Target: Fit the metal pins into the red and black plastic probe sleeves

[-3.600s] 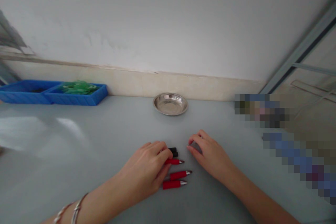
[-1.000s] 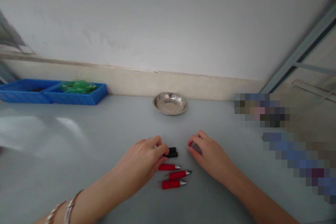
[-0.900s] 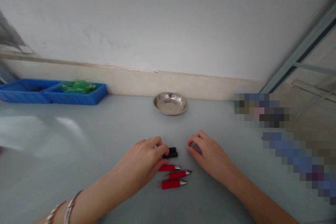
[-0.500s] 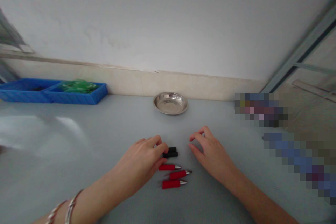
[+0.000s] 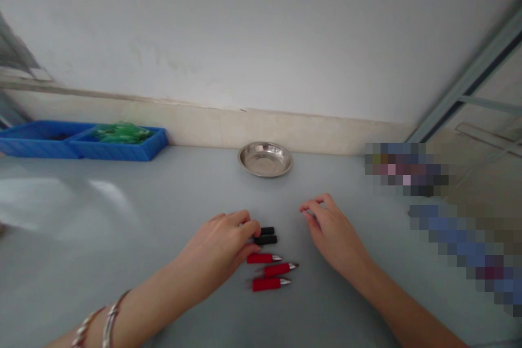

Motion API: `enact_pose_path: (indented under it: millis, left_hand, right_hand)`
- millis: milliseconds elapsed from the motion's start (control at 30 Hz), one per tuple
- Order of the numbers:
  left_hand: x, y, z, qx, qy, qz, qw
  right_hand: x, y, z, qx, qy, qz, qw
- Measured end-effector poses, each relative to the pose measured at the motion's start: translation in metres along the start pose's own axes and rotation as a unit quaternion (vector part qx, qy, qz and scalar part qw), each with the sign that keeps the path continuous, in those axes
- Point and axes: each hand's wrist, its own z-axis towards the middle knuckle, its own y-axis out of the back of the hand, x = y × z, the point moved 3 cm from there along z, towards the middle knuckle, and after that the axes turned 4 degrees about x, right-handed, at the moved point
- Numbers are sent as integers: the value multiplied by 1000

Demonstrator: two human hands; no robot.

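Note:
My left hand (image 5: 228,242) rests on the table with its fingers bent around the left ends of two black tubes (image 5: 266,240), which lie side by side. Its index finger is at the upper tube and its thumb below the lower one, close to a red pen grip with a metal tip (image 5: 261,258). Two more red pen grips (image 5: 267,284) with metal tips lie nearer to me, roughly parallel. To the right of the tubes, my right hand (image 5: 336,234) hovers with loosely curved fingers. It is open, and nothing shows in it.
A shiny round metal dish (image 5: 265,160) stands near the wall. At the far left is a blue two-part tray (image 5: 118,151), with green pieces in one compartment and dark ones in the other. Blurred-out items (image 5: 408,168) are along the right side.
My right hand has shifted slightly to the right, away from the tubes. My left hand, the tubes and the red grips stay almost where they were.

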Motion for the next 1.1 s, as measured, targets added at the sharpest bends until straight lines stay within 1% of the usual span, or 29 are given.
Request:
enact_pose_path:
  millis: [333, 633, 700, 933, 1100]
  left_hand:
    - [4, -2, 1, -8, -4, 6, 1000]
    - [2, 1, 1, -1, 1, 5, 1000]
    - [2, 0, 1, 1, -1, 6, 1000]
    - [1, 0, 2, 7, 2, 14, 1000]
    - [2, -1, 1, 6, 0, 11, 1000]
  right_hand:
    - [-9, 2, 4, -25, 8, 12, 1000]
    - [-21, 14, 8, -43, -7, 6, 999]
    - [-21, 13, 7, -31, -7, -4, 999]
    - [-16, 2, 6, 48, -9, -19, 999]
    - [-16, 1, 7, 58, -7, -13, 998]
